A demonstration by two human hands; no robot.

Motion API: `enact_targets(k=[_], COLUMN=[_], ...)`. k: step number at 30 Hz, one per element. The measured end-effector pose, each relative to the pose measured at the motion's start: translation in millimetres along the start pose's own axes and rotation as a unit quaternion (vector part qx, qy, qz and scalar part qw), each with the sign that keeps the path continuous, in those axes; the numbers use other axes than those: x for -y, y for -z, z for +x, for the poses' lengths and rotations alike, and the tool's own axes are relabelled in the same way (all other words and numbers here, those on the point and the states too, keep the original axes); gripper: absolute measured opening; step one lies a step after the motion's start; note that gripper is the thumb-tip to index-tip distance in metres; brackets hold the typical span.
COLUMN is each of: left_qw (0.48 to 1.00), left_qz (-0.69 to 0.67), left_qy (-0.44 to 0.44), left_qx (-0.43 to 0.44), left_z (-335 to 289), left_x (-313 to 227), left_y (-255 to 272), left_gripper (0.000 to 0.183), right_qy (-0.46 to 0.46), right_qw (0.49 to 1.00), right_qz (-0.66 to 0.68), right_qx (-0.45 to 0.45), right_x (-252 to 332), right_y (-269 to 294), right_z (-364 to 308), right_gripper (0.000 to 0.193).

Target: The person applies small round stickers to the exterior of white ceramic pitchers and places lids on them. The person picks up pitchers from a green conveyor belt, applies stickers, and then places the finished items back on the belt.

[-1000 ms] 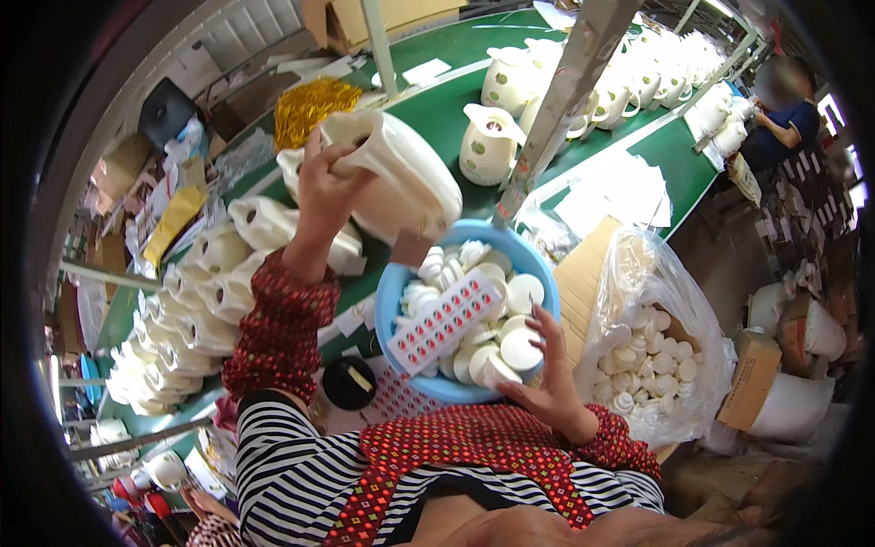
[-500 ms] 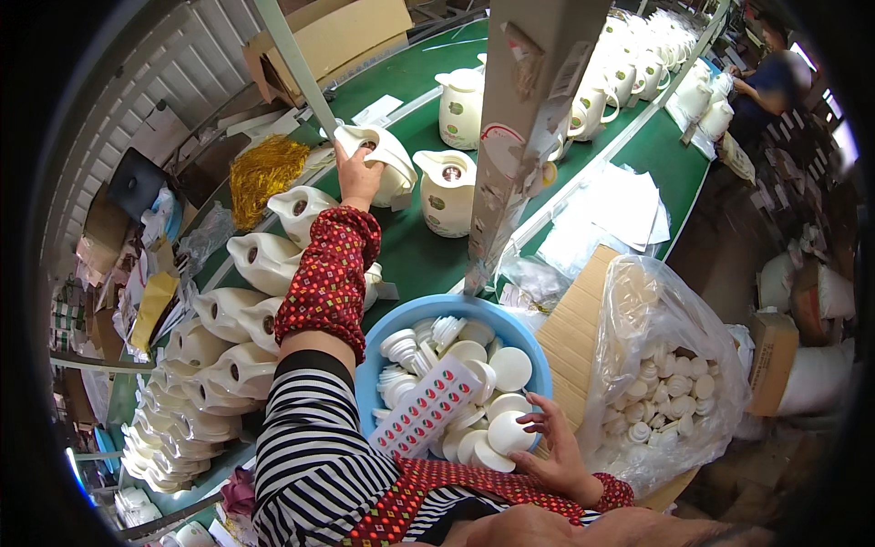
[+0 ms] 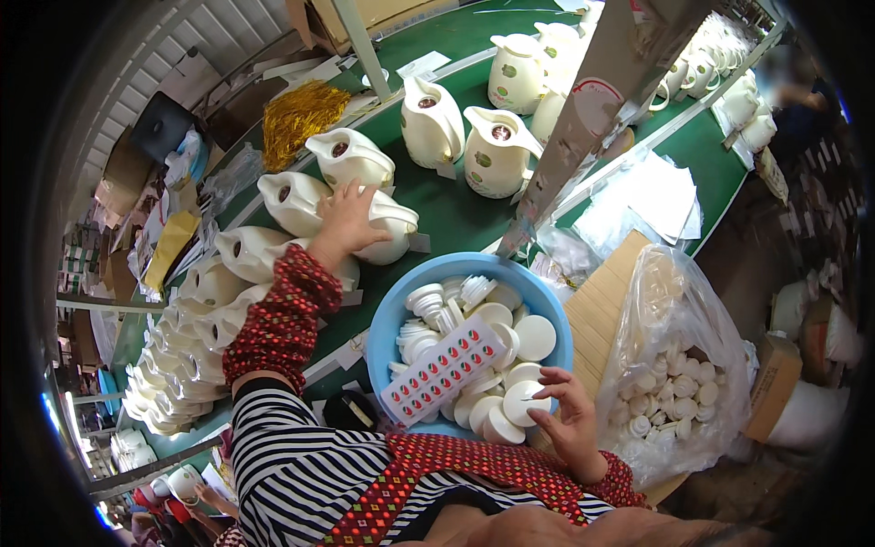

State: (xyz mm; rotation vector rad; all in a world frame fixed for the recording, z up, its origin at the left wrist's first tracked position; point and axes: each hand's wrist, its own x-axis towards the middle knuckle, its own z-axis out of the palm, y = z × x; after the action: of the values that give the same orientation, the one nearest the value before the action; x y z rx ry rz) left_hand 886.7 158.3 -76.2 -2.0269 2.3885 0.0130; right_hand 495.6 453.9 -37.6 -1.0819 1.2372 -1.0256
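Observation:
My left hand (image 3: 346, 219) rests on a cream plastic jug (image 3: 387, 235) lying on its side on the green table (image 3: 456, 214), fingers spread over its body. My right hand (image 3: 570, 415) hovers at the near rim of a blue basin (image 3: 387, 319), fingertips pinching a white round lid (image 3: 524, 403). The basin holds several white lids and a white strip of red stickers (image 3: 442, 369).
More cream jugs lie in a row at the left (image 3: 210, 292) and stand upright further back (image 3: 497, 150). A clear bag of white caps (image 3: 674, 383) sits to the right on cardboard. A metal post (image 3: 592, 109) rises beside the basin. Another person (image 3: 802, 100) works far right.
My left hand has set the jug down on its side among the others and lowered with it. My right hand stayed at the basin and moved onto a lid.

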Motion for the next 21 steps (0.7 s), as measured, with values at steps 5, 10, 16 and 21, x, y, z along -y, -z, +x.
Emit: enact_targets(k=[5,10,16,21], left_qw=[0.976,0.905,0.726,0.521], left_qz=[0.016,-0.277,-0.612,-0.851], left_qy=[0.001,-0.065,-0.138,-0.017], left_qx=[-0.218,-0.317,-0.282,-0.057], left_z=[-0.6,0.8,-81.1,-161.3], left_x=[10.8,52.4,58.5,43.3], left_y=[-57.3,-24.0,83.0,73.9], left_gripper=[0.043,0.022,0.022,0.034], right_qy=[0.036,0.094,0.180,0.237], right_qw=[0.998,0.992,0.978,0.946], right_qz=[-0.032,-0.079,-0.090,-0.130], right_qx=[0.032,0.034,0.060,0.178], right_x=[27.0,60.3,116.0,154.3], right_y=[-15.8,-18.1,-28.8,-66.1], right_z=[-4.7,-17.9,-26.2,-37.4], right_gripper=[0.012,0.011,0.013,0.013])
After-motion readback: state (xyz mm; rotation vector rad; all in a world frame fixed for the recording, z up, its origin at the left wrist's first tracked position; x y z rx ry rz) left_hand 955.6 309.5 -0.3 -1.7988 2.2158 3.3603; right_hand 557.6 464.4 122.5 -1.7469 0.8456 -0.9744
